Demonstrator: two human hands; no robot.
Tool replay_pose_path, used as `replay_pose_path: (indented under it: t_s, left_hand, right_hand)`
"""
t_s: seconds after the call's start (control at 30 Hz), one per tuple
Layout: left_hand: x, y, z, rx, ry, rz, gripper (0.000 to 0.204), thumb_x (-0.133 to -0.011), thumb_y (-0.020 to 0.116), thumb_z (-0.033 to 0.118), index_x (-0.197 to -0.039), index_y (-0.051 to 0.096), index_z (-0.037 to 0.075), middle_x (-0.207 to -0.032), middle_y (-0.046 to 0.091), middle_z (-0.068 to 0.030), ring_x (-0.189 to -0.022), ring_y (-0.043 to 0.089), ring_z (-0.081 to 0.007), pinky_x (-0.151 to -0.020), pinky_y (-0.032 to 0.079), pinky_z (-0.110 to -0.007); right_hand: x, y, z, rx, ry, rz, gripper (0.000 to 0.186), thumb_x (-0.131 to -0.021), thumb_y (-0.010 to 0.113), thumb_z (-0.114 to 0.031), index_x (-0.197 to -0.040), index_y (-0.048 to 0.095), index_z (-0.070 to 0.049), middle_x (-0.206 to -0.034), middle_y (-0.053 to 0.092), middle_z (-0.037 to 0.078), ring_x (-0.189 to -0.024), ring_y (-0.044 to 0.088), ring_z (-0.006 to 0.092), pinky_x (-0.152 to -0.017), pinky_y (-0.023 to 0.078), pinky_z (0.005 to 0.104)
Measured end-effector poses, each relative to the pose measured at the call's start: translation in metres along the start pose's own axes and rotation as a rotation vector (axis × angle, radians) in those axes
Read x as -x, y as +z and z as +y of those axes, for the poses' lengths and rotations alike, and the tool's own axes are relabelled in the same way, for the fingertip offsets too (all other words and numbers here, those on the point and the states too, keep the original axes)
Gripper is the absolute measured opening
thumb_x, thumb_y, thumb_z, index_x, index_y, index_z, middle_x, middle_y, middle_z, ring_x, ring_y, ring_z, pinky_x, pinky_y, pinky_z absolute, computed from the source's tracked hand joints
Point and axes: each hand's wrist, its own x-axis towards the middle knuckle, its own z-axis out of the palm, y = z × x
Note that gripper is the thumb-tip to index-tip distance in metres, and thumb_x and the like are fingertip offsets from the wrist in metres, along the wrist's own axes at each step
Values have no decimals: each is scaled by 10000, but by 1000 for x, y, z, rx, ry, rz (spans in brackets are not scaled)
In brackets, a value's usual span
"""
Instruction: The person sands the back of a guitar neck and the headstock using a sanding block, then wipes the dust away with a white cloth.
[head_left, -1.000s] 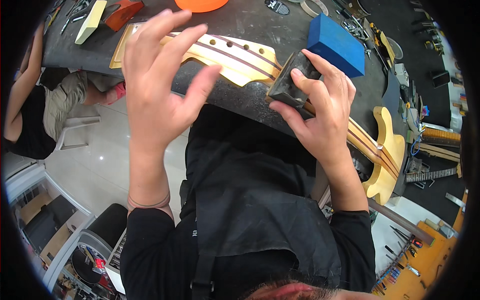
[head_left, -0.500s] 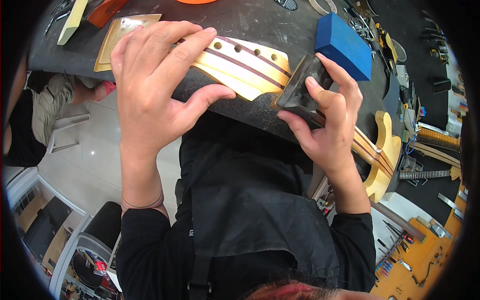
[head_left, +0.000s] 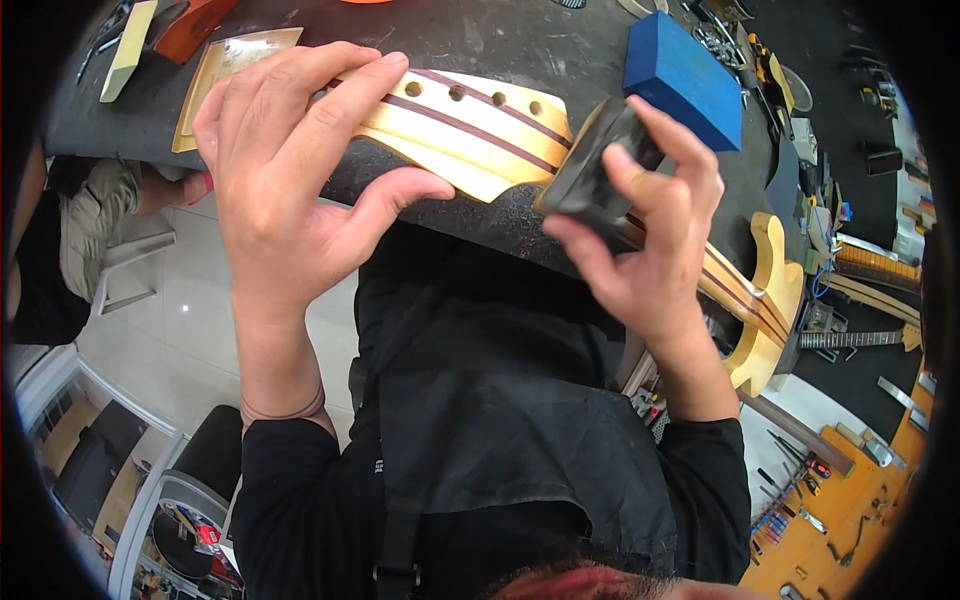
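Observation:
A pale wooden guitar headstock (head_left: 480, 130) with dark stripes and several round holes lies at the bench's near edge. My left hand (head_left: 285, 165) grips its far left end, fingers laid over the top and thumb along the near edge. In my right hand (head_left: 660, 215) is a dark sanding block (head_left: 600, 165), slightly blurred, pressed where the headstock meets the neck. The block and fingers hide that part. Beyond my right hand the striped neck runs down to the pale guitar body (head_left: 760, 330) at the right.
A blue block (head_left: 685, 80) stands on the dark workbench (head_left: 520, 40) behind my right hand. Sandpaper sheets (head_left: 235, 65) lie behind my left hand. Tools, another guitar neck (head_left: 855, 341) and an orange-brown board (head_left: 850, 500) are at the right. Another person's leg (head_left: 100, 220) shows at far left.
The headstock and both hands have shifted slightly left in view. The sanding block has moved a little with my right hand and now looks blurred. Both grips stay the same.

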Motion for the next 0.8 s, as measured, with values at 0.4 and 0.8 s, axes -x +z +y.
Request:
replay_pose_path:
  t_s: [0.4, 0.8]
  left_hand:
    - [0, 0, 3, -23, -10, 6, 767, -807, 912, 604, -1366, 821, 87, -1336, 801, -67, -1251, 711, -266, -1138, 421, -432]
    - [1, 2, 3, -19, -7, 11, 757, -802, 919, 597, -1362, 827, 96, -1335, 801, -59, -1234, 705, -274, -1127, 423, -433]
  right_hand:
    - [-1, -11, -3, 27, -30, -69, 749, -727, 1053, -354, -1325, 676, -106, -1568, 672, 237, -1368, 641, 408, -1174, 376, 510]
    - [-4, -18, -8, -55, -36, -138, 676, -781, 1014, -368, -1305, 700, -80, -1528, 703, 210, -1323, 677, 362, -1162, 372, 487]
